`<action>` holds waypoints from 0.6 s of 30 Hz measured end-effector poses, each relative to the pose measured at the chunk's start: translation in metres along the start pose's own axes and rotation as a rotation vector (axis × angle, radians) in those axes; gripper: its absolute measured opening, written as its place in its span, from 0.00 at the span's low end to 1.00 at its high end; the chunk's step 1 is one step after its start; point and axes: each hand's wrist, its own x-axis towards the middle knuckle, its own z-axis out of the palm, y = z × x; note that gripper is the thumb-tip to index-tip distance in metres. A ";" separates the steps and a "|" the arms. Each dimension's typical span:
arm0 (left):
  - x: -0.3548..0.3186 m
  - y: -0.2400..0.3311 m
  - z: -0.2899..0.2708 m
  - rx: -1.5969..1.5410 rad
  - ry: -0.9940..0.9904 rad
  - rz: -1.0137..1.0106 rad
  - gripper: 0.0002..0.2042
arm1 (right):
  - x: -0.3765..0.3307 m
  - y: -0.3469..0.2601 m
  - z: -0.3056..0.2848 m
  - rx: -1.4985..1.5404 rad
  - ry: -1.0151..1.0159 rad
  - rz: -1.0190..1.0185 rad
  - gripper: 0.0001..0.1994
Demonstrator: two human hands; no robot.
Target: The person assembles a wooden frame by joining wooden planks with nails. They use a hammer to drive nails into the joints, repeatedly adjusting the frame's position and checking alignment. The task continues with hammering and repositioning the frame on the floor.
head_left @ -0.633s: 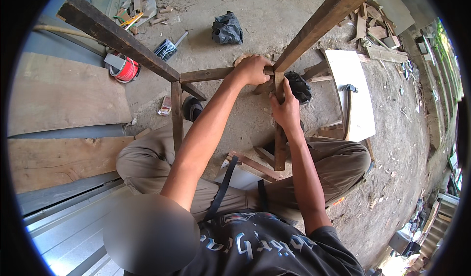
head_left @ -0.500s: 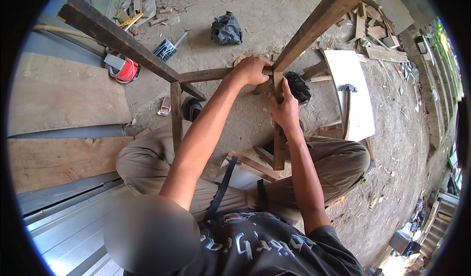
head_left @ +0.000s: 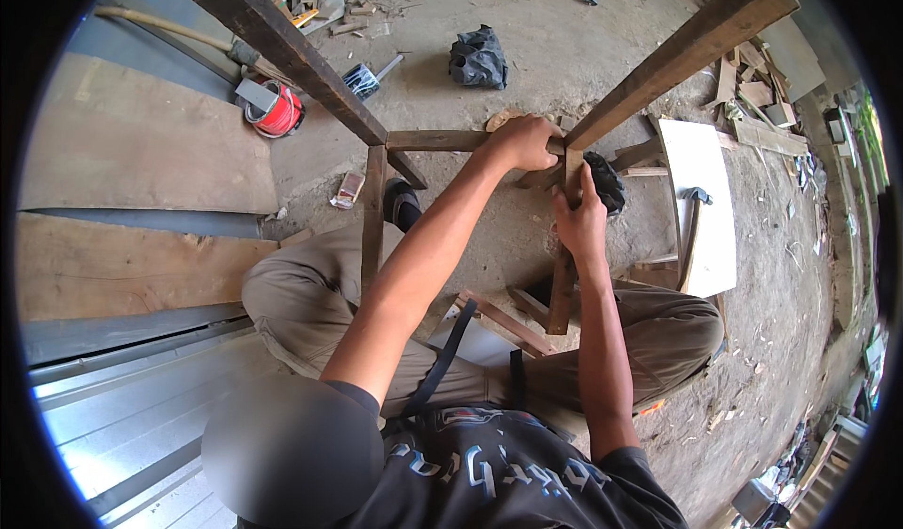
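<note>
Between my knees stands a dark wooden frame (head_left: 428, 141), seemingly part of a stool or chair, with two long legs slanting up and away. Its crossbar meets the right leg (head_left: 682, 63) at a corner. My left hand (head_left: 525, 143) is closed over the crossbar's right end, by that corner. Just nearer to me, my right hand (head_left: 581, 217) grips the right side rail (head_left: 562, 294), its index finger stretched along the wood. The left leg (head_left: 282, 54) rises from the other corner, untouched by either hand.
A hammer (head_left: 694, 195) rests on a white board (head_left: 710, 247) at right. Black plastic bags (head_left: 479, 59) lie beyond the frame. At left are a red can (head_left: 277, 112), a long-handled tool (head_left: 169, 31) and plywood sheets (head_left: 141, 143). Scrap wood (head_left: 767, 106) is heaped far right.
The whole view has shifted, so the frame and surroundings appear farther right. Both hands keep the same hold near the frame's right corner.
</note>
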 end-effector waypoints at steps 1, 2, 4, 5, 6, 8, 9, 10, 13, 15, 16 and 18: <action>0.000 0.000 0.001 0.004 0.006 -0.005 0.19 | 0.000 0.001 0.000 -0.025 0.018 -0.025 0.31; 0.000 -0.002 0.001 0.007 0.011 -0.001 0.18 | -0.001 0.002 0.000 0.012 -0.005 0.009 0.31; 0.001 -0.005 0.001 -0.016 0.012 0.002 0.18 | -0.001 0.003 0.000 -0.002 -0.006 -0.002 0.32; 0.001 -0.006 0.001 -0.027 0.010 0.003 0.18 | -0.001 0.004 0.001 -0.008 -0.006 -0.007 0.32; 0.003 -0.003 0.001 -0.033 0.011 0.010 0.18 | 0.001 0.010 0.001 -0.011 0.017 -0.040 0.32; 0.005 0.000 0.000 -0.044 0.009 0.023 0.18 | 0.004 0.024 0.005 -0.019 0.065 -0.105 0.32; 0.005 -0.001 0.001 -0.042 0.012 0.019 0.19 | 0.005 0.024 0.004 -0.027 0.079 -0.131 0.32; 0.005 -0.003 0.001 -0.040 0.015 0.016 0.19 | 0.005 0.024 0.006 -0.035 0.093 -0.157 0.32; 0.006 -0.007 0.000 -0.042 0.017 0.028 0.19 | 0.003 0.016 0.005 -0.026 0.094 -0.159 0.31; 0.007 -0.008 0.001 -0.039 0.008 0.016 0.19 | 0.002 0.013 0.005 -0.030 0.120 -0.204 0.32; 0.007 -0.008 0.001 -0.034 0.009 0.021 0.19 | 0.001 0.008 0.002 -0.010 0.079 -0.120 0.32; 0.008 -0.008 0.002 -0.025 0.012 0.028 0.18 | 0.001 0.008 0.001 -0.021 0.075 -0.125 0.32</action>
